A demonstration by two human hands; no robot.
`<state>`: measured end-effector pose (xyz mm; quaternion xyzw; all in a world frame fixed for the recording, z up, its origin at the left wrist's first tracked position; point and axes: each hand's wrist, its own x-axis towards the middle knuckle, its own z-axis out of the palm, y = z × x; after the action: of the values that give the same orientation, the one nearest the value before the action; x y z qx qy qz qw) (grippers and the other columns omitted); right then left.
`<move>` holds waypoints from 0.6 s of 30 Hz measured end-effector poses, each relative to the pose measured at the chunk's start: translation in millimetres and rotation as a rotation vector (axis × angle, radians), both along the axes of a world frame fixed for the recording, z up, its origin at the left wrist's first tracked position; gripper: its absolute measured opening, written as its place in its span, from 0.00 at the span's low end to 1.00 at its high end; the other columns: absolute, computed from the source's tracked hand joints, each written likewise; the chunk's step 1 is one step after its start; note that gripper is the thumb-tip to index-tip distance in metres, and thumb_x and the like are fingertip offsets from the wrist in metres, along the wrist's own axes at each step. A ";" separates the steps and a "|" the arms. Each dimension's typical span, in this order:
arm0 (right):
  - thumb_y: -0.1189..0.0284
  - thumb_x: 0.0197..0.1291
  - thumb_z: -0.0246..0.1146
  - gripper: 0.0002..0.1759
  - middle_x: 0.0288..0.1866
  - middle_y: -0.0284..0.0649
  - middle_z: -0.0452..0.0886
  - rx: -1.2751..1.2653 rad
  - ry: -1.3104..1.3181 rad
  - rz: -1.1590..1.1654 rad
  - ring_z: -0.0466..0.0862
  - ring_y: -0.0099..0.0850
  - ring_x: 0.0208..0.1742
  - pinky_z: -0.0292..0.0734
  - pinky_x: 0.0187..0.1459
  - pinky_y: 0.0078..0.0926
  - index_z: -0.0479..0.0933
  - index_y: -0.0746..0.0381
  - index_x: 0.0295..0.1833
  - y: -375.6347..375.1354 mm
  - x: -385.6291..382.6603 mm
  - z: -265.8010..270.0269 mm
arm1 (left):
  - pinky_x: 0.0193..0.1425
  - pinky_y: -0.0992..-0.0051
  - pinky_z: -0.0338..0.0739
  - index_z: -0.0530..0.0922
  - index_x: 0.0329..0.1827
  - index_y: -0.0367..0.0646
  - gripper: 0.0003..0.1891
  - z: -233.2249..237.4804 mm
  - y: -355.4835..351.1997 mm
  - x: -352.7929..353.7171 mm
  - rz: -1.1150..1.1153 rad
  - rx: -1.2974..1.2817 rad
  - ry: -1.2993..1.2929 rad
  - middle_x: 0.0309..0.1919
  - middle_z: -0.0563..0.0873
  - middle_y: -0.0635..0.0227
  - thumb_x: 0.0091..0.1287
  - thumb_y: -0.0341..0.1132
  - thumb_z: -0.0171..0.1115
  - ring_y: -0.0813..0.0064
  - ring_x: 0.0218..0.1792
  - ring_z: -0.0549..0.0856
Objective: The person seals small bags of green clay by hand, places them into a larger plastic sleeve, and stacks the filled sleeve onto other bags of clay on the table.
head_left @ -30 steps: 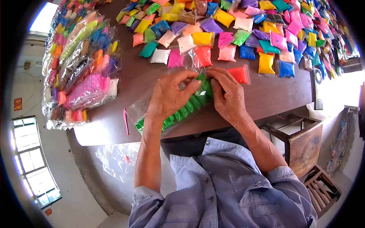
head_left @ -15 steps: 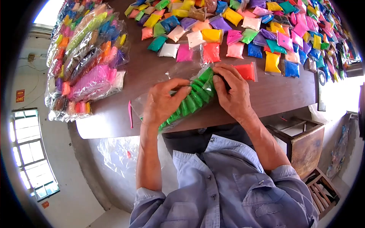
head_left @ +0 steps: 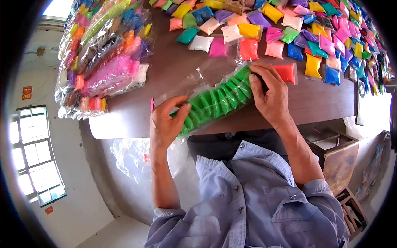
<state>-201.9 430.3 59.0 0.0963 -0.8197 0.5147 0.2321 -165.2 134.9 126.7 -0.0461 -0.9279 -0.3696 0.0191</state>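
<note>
Left hand (head_left: 165, 124) pinches 7 o'clock end of green packet bag (head_left: 215, 103); right hand (head_left: 271, 97) grips 2 o'clock end, so row lies packed, flat on bench (head_left: 178, 74).

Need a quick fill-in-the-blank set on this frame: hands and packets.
The left hand and right hand hold a clear bag filled with a row of ____ packets. A red packet lies on the table beside the ____ hand. The big bags of mixed packets lie to the person's ____.
Missing words: green; right; left.
</note>
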 end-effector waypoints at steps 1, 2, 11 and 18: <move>0.78 0.73 0.69 0.12 0.58 0.51 0.88 -0.008 -0.013 0.001 0.91 0.50 0.55 0.86 0.57 0.38 0.85 0.69 0.59 -0.7 0.6 1.4 | 0.50 0.71 0.86 0.91 0.55 0.35 0.12 -1.7 2.5 0.4 0.009 0.001 -0.016 0.45 0.96 0.54 0.71 0.29 0.77 0.69 0.45 0.95; 0.78 0.73 0.69 0.12 0.58 0.51 0.88 -0.004 -0.011 0.006 0.91 0.50 0.55 0.86 0.57 0.38 0.85 0.69 0.59 -1.2 0.6 1.7 | 0.50 0.71 0.86 0.91 0.55 0.35 0.12 -3.2 2.8 -1.7 0.013 0.005 -0.014 0.45 0.96 0.54 0.71 0.29 0.77 0.69 0.45 0.95; 0.78 0.73 0.69 0.12 0.56 0.52 0.89 0.032 0.018 0.000 0.91 0.51 0.55 0.86 0.57 0.38 0.85 0.69 0.59 -0.7 0.5 2.6 | 0.60 0.71 0.84 0.92 0.56 0.37 0.12 13.7 -10.3 1.9 0.010 0.022 -0.068 0.47 0.96 0.62 0.74 0.32 0.74 0.74 0.51 0.92; 0.77 0.72 0.68 0.14 0.60 0.50 0.89 -0.025 -0.033 -0.015 0.90 0.49 0.60 0.84 0.63 0.39 0.85 0.68 0.60 2.5 3.2 7.4 | 0.57 0.67 0.86 0.90 0.56 0.36 0.12 6.3 -49.3 38.3 0.167 -0.025 -0.065 0.46 0.95 0.55 0.74 0.30 0.72 0.63 0.48 0.94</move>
<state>-198.7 432.8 66.4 0.0790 -0.8177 0.5246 0.2235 -126.9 85.6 132.9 0.0433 -0.9332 -0.3562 0.0191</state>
